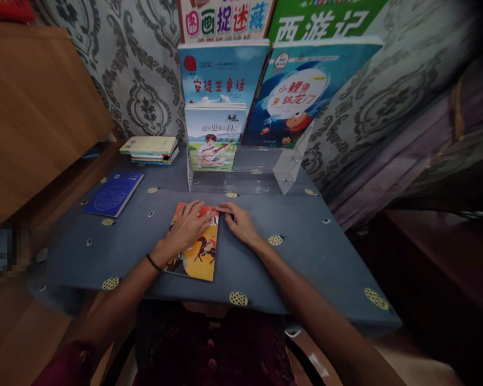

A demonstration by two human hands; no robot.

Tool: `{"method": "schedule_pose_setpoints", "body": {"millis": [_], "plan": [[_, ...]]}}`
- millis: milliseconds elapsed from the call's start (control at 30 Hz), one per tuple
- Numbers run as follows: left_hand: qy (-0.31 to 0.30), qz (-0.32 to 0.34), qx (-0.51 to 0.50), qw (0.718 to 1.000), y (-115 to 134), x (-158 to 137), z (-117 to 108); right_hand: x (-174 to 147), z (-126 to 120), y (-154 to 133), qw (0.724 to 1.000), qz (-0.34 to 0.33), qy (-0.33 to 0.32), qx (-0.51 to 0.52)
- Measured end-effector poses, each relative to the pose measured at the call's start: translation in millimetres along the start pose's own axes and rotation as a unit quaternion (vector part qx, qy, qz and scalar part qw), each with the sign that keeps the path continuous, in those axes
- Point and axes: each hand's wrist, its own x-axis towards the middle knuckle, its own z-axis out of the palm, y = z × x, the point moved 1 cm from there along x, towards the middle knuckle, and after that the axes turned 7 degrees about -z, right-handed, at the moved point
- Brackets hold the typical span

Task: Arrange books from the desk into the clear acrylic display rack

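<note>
A thin paperback book (203,254) with an orange and yellow cover, showing a rider on a dark horse, lies flat on the table near its front edge. My left hand (188,225) rests palm down across the book's upper part, fingers spread, hiding much of the cover and title. A dark band circles that wrist. At the book's upper right corner, my right hand (239,222) touches the edge with an outstretched index finger. Its thumb sits apart below, and the other fingers are partly curled on the cloth.
Behind stands a clear acrylic rack (283,169) holding several upright picture books (225,72). At the left are a blue book (114,194) and a small stack of books (149,147). A blue-grey cloth with pineapples (305,279) covers the table; a wooden cabinet (44,91) stands at left.
</note>
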Motion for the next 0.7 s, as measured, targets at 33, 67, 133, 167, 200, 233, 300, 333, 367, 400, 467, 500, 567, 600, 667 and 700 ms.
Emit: {"method": "schedule_pose_setpoints", "body": {"millis": [33, 67, 133, 167, 200, 233, 300, 333, 367, 400, 467, 500, 567, 600, 667, 700], "plan": [[-0.013, 0.011, -0.018, 1.000, 2, 4, 2, 0, 0, 1, 1.000, -0.004, 0.000, 0.000], [-0.026, 0.017, -0.035, 0.999, 3, 8, 4, -1, 0, 1, 1.000, -0.007, -0.001, 0.000], [-0.049, 0.020, -0.061, 0.997, 2, 10, 5, -1, 1, 1, 1.000, -0.010, -0.006, -0.008], [-0.060, 0.020, -0.070, 0.996, 1, 9, 4, -1, 0, 0, 1.000, -0.008, -0.010, -0.014], [-0.072, 0.023, -0.076, 0.994, 0, 7, 2, -1, 0, -1, 1.000, -0.006, -0.013, -0.020], [-0.085, 0.028, -0.079, 0.993, 0, 3, 0, -1, 0, -2, 1.000, -0.002, -0.016, -0.024], [-0.110, 0.039, -0.086, 0.989, -1, -5, -7, 0, -1, -4, 0.999, 0.003, -0.019, -0.027], [-0.120, 0.043, -0.091, 0.988, 0, -10, -10, 0, -1, -5, 0.999, 0.003, -0.018, -0.027], [-0.128, 0.047, -0.096, 0.986, 0, -16, -13, 0, -1, -5, 0.999, 0.002, -0.017, -0.027], [-0.135, 0.053, -0.101, 0.984, 2, -21, -16, 0, -1, -5, 1.000, 0.001, -0.015, -0.028], [-0.144, 0.069, -0.109, 0.981, 6, -34, -22, 0, 0, -4, 0.999, 0.001, -0.012, -0.032], [-0.149, 0.078, -0.113, 0.979, 8, -40, -24, 0, 0, -4, 0.999, 0.001, -0.010, -0.034], [-0.160, 0.091, -0.120, 0.976, 14, -53, -30, -1, 1, -4, 0.999, 0.002, -0.009, -0.039], [-0.167, 0.093, -0.126, 0.973, 17, -60, -34, -1, 1, -4, 0.999, 0.001, -0.009, -0.041], [-0.185, 0.088, -0.136, 0.969, 23, -72, -39, -2, 2, -4, 0.999, -0.002, -0.009, -0.043], [-0.193, 0.085, -0.138, 0.968, 26, -77, -42, -2, 2, -5, 0.999, -0.003, -0.010, -0.044]]}}
